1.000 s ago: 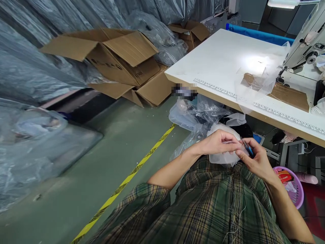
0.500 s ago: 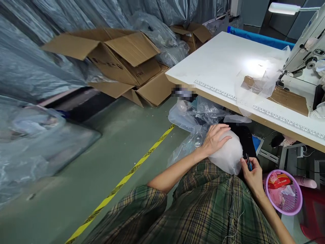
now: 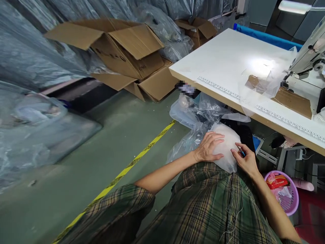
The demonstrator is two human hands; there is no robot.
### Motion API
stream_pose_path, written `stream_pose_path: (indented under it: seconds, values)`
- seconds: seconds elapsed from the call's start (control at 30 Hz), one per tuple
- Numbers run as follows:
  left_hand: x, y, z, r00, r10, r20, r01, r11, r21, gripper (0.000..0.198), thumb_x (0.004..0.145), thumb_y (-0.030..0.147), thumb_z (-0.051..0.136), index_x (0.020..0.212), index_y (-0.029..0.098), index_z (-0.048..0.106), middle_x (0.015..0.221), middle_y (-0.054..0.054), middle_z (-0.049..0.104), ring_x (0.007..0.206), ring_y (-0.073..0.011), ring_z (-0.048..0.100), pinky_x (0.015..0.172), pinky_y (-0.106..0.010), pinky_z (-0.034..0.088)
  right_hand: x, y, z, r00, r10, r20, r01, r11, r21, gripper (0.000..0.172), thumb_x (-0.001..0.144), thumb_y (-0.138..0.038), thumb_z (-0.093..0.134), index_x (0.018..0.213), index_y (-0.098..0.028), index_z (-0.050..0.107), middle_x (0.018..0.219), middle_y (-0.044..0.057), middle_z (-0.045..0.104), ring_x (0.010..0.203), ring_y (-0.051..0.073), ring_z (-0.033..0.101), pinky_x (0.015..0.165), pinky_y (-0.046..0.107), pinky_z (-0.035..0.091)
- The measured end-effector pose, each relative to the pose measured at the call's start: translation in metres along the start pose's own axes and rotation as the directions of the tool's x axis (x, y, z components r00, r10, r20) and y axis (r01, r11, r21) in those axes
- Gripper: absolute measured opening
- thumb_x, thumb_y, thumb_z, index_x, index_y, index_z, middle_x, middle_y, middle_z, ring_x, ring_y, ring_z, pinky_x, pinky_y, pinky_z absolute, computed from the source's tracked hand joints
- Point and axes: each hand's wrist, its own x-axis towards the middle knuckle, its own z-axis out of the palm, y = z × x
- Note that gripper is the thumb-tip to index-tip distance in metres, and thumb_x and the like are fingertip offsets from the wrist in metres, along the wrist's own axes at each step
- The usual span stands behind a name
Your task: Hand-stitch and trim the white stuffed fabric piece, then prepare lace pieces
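Note:
A white, translucent fabric bundle (image 3: 226, 140) rests on my lap over my green plaid garment (image 3: 210, 210). My left hand (image 3: 209, 147) lies flat on the bundle's left side with fingers spread. My right hand (image 3: 245, 161) is closed around a small blue-handled tool (image 3: 241, 151), probably thread snips, and its tip touches the bundle's right side.
A white sewing table (image 3: 228, 61) with a printed ruler edge stands ahead, with a sewing machine (image 3: 308, 56) at the far right. Clear plastic bags (image 3: 195, 113) lie under the table. Open cardboard boxes (image 3: 122, 51) sit at the left. A purple basket (image 3: 285, 191) stands by my right side.
My hands first met in front of the bundle, then parted. My left hand has flattened on the bundle, and my right hand has moved back up against it with the tool.

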Motion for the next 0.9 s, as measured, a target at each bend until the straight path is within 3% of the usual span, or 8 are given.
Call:
stream_pose_path:
  seconds: [0.1, 0.23, 0.3, 0.4, 0.5, 0.67, 0.8, 0.9]
  values:
    - [-0.013, 0.004, -0.010, 0.997, -0.036, -0.063, 0.040, 0.997, 0.071, 0.055, 0.095, 0.057, 0.048, 0.131, 0.015, 0.049, 0.115, -0.019, 0.069, 0.106, -0.0286, 0.066, 0.094, -0.049, 0.048, 0.000, 0.008, 0.002, 0.999, 0.022, 0.037, -0.019, 0.996, -0.082, 0.045, 0.074, -0.058, 0.067, 0.089, -0.016, 0.072, 0.053, -0.006, 0.045, 0.049, 0.012, 0.041, 0.054, 0.027, 0.036]
    - [-0.021, 0.013, -0.009, 0.999, -0.028, 0.028, 0.025, 0.995, 0.096, 0.069, 0.089, 0.065, 0.053, 0.135, 0.014, 0.043, 0.115, -0.019, 0.068, 0.104, -0.0299, 0.067, 0.096, -0.050, 0.047, 0.003, 0.013, 0.004, 1.000, 0.024, -0.001, -0.024, 0.998, -0.052, 0.039, 0.078, -0.056, 0.061, 0.073, -0.018, 0.066, 0.056, -0.003, 0.051, 0.051, 0.012, 0.044, 0.055, 0.027, 0.038]
    - [-0.019, 0.013, -0.005, 0.996, -0.040, 0.077, 0.032, 0.993, 0.110, 0.070, 0.087, 0.059, 0.059, 0.138, 0.014, 0.040, 0.120, -0.020, 0.067, 0.109, -0.0312, 0.066, 0.099, -0.052, 0.045, 0.005, 0.014, 0.004, 0.999, 0.033, -0.030, -0.033, 0.999, -0.005, 0.039, 0.077, -0.057, 0.061, 0.071, -0.018, 0.062, 0.061, -0.001, 0.054, 0.054, 0.013, 0.047, 0.056, 0.027, 0.039]
    - [-0.013, 0.004, 0.000, 0.992, -0.059, 0.115, 0.045, 0.992, 0.114, 0.068, 0.086, 0.044, 0.062, 0.142, 0.014, 0.037, 0.128, -0.022, 0.063, 0.115, -0.0322, 0.063, 0.102, -0.053, 0.042, 0.007, 0.016, 0.006, 0.996, 0.049, -0.069, -0.047, 0.998, 0.029, 0.041, 0.077, -0.060, 0.059, 0.075, -0.019, 0.060, 0.065, 0.000, 0.056, 0.055, 0.013, 0.047, 0.055, 0.027, 0.040]
    - [-0.009, -0.006, -0.001, 0.980, -0.104, 0.171, 0.091, 0.992, 0.086, 0.070, 0.086, 0.044, 0.062, 0.143, 0.014, 0.038, 0.133, -0.022, 0.060, 0.120, -0.0337, 0.059, 0.104, -0.056, 0.040, 0.007, 0.019, 0.007, 0.996, 0.064, -0.056, -0.064, 0.998, -0.001, 0.048, 0.072, -0.063, 0.065, 0.087, -0.018, 0.063, 0.062, -0.003, 0.053, 0.052, 0.013, 0.044, 0.052, 0.027, 0.038]
    - [-0.016, -0.012, -0.009, 0.931, -0.235, 0.280, 0.243, 0.970, 0.007, 0.062, 0.088, 0.058, 0.061, 0.131, 0.014, 0.052, 0.135, -0.021, 0.057, 0.122, -0.0336, 0.055, 0.106, -0.055, 0.037, 0.001, 0.019, 0.005, 0.996, -0.031, -0.085, 0.022, 0.995, -0.100, 0.048, 0.074, -0.060, 0.068, 0.098, -0.019, 0.063, 0.057, -0.007, 0.047, 0.050, 0.012, 0.044, 0.054, 0.026, 0.039]
    - [-0.017, -0.009, -0.013, 0.864, -0.394, 0.315, 0.417, 0.909, -0.008, 0.037, 0.100, 0.046, 0.047, 0.120, 0.018, 0.061, 0.136, -0.016, 0.058, 0.123, -0.0276, 0.055, 0.101, -0.047, 0.041, 0.001, 0.014, 0.002, 0.987, -0.156, -0.037, 0.148, 0.976, -0.157, 0.044, 0.080, -0.055, 0.064, 0.105, -0.019, 0.065, 0.061, -0.006, 0.050, 0.050, 0.012, 0.046, 0.056, 0.026, 0.041]
    - [-0.009, -0.006, -0.012, 0.839, -0.450, 0.306, 0.475, 0.880, -0.008, 0.026, 0.100, 0.039, 0.049, 0.099, 0.020, 0.067, 0.130, -0.012, 0.062, 0.120, -0.0240, 0.058, 0.102, -0.044, 0.041, 0.005, 0.014, 0.003, 0.989, -0.141, 0.049, 0.149, 0.965, -0.216, 0.041, 0.079, -0.053, 0.063, 0.103, -0.020, 0.070, 0.063, -0.002, 0.058, 0.050, 0.013, 0.049, 0.057, 0.027, 0.042]
